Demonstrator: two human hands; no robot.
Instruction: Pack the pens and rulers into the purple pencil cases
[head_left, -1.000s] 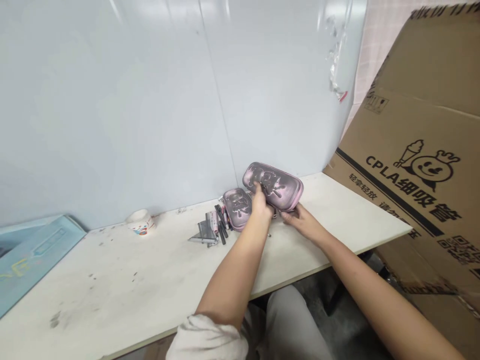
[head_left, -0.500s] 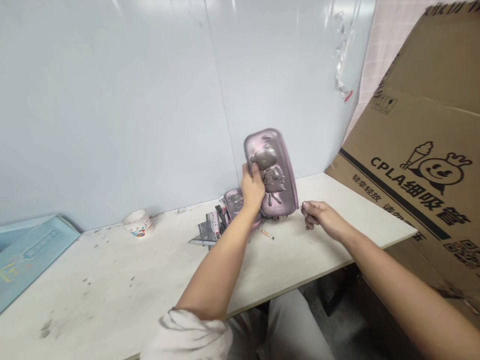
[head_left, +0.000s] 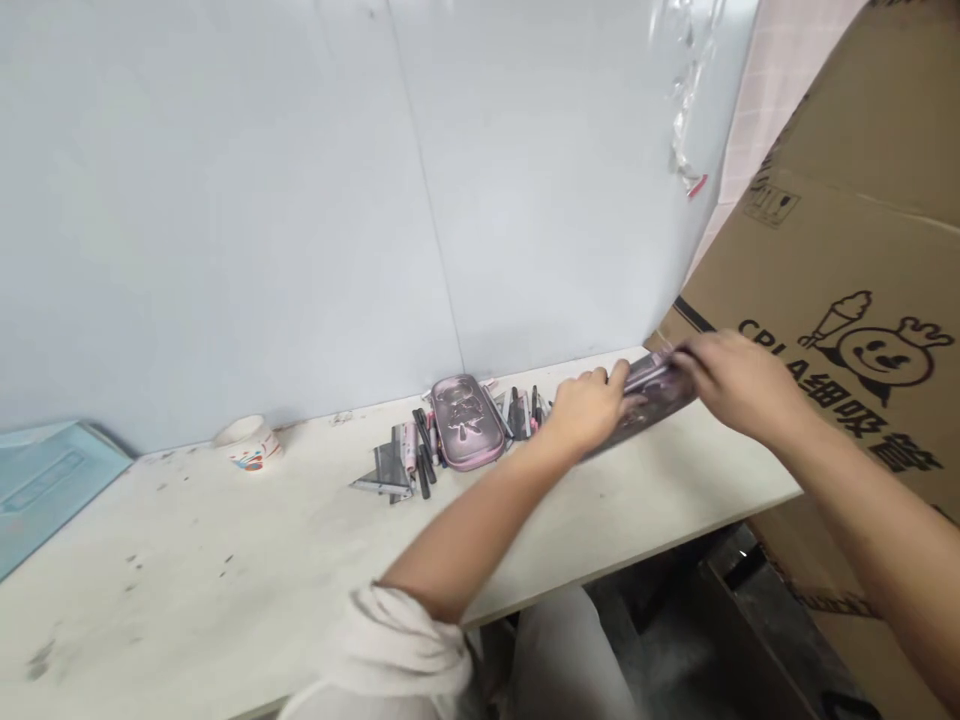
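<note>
Two hands share the tilted pencil case (head_left: pixel 651 408) right of the frame's centre, the left hand (head_left: pixel 589 405) closed round its left end, the right hand (head_left: pixel 727 378) pinching its upper-right edge, so a firm left grip should best steady it.

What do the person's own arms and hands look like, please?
The left hand and right hand are both bare, without gloves. A loose, off-white sleeve is bunched in folds near the left elbow. The right forearm is uncovered as far as it shows; no sleeve is visible there.
</note>
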